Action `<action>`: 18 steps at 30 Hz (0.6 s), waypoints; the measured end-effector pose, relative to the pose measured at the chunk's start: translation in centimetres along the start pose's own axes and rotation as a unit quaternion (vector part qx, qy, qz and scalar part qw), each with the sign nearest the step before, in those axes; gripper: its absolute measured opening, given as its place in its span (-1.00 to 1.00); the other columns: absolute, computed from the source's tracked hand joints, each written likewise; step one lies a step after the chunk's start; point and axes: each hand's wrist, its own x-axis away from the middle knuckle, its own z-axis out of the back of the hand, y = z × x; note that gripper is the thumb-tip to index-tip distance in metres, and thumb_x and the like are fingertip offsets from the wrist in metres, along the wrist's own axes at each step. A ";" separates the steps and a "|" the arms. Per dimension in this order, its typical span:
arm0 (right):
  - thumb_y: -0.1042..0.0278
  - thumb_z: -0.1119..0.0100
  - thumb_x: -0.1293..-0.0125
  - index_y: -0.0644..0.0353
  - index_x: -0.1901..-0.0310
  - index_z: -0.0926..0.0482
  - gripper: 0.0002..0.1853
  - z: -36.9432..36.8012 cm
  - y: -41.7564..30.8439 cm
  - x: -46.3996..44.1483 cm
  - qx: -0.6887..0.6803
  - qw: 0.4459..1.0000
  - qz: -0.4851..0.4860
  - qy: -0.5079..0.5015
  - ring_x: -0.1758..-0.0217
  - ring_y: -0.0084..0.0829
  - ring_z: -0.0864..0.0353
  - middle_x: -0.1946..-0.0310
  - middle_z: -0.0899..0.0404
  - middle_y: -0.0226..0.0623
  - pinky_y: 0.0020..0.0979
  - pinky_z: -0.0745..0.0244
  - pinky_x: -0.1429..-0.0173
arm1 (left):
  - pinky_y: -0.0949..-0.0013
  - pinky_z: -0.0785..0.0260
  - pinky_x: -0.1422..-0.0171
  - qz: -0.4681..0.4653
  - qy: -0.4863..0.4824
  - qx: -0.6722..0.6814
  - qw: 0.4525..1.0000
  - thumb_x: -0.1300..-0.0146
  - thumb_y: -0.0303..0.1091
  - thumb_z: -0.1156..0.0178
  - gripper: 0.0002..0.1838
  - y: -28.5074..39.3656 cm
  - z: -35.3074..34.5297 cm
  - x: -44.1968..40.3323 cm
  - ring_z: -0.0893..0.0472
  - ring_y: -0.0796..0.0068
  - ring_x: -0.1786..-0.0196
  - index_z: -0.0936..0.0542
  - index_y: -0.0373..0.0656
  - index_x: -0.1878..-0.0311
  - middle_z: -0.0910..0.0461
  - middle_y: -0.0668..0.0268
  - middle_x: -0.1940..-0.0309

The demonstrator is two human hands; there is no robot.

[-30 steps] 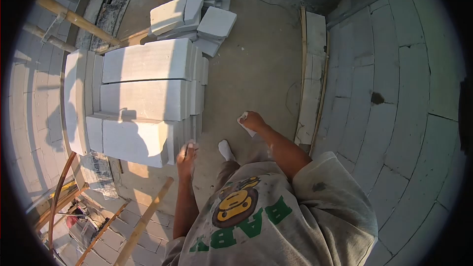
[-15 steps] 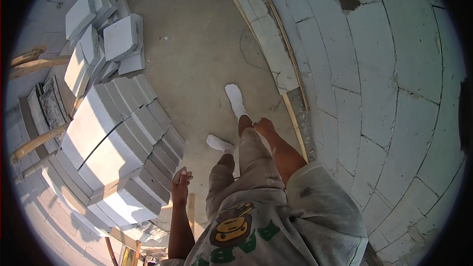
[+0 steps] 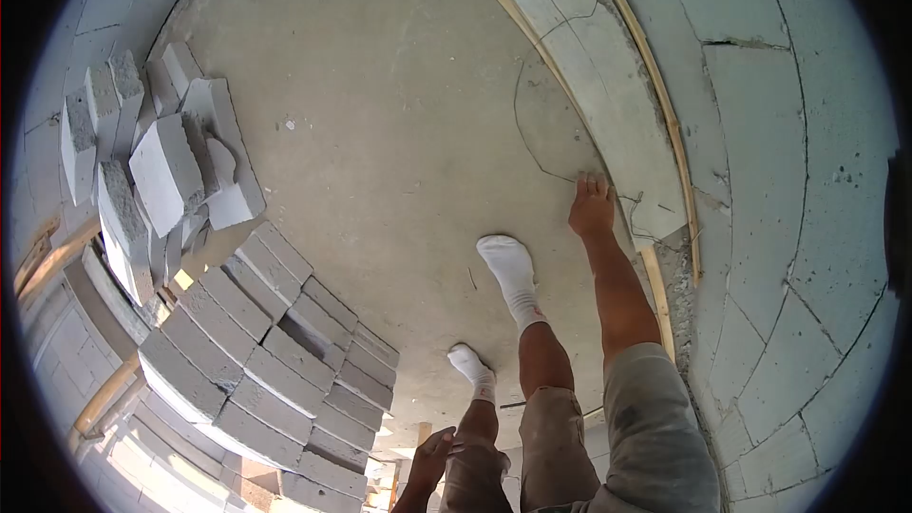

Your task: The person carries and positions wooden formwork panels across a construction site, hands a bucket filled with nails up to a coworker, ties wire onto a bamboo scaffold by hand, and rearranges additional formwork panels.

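My right hand (image 3: 593, 207) reaches down to the floor beside a pale flat strip (image 3: 622, 85) edged with wood. Its fingers are curled and held together, right where a thin wire (image 3: 521, 123) meets the hand. Whether the wire is between the fingertips is hidden. More wire lies on the strip's near end, just past the hand. My left hand (image 3: 430, 461) is low in the view against my left knee, its fingers stretched out and nothing seen in them.
Stacked grey-white blocks (image 3: 271, 361) stand at the left, with a loose pile of blocks (image 3: 166, 161) behind. A block wall (image 3: 760, 142) rises at the right. Wooden poles (image 3: 104, 404) stick out at the far left. My socked feet (image 3: 508, 266) stand on the concrete floor (image 3: 380, 133).
My right hand has gone from beside my knee down to the wire at the strip's edge. My left hand has moved right, against the left knee. The view has shifted as I bend.
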 end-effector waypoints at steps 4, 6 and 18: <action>0.31 -0.02 -0.18 0.16 0.00 -0.44 -0.67 0.0 0.7 1.9 -0.025 0.988 0.025 -0.151 0.05 -0.18 -0.53 0.20 -0.57 -0.17 -0.12 -0.27 -0.18 | 0.31 -0.35 -0.10 -0.007 0.031 -0.042 0.999 -0.35 -0.01 0.05 -0.45 3.9 0.3 -1.0 -0.57 0.30 0.01 -0.37 -0.33 -0.17 -0.56 0.06 0.07; 0.31 -0.05 -0.18 0.17 0.19 -0.50 -0.80 0.5 0.1 6.7 -0.157 0.973 0.115 -0.123 0.26 -0.13 -0.59 0.37 -0.56 -0.12 -0.14 -0.48 0.18 | 0.32 -0.35 -0.09 -0.036 0.040 -0.041 0.998 -0.34 0.03 0.04 -0.41 5.9 0.2 0.1 -0.57 0.32 0.02 -0.38 -0.32 -0.17 -0.57 0.10 0.08; 0.27 -0.09 -0.21 0.12 0.12 -0.48 -0.77 32.1 -6.2 27.6 -0.345 0.875 0.337 -0.042 0.39 -0.12 -0.60 0.43 -0.57 -0.14 -0.13 -0.47 0.35 | 0.41 -0.41 0.07 -0.366 0.026 -0.005 0.930 -0.35 0.03 0.04 -0.42 17.2 -4.1 7.3 -0.58 0.45 0.15 -0.35 -0.25 -0.23 -0.60 0.19 0.21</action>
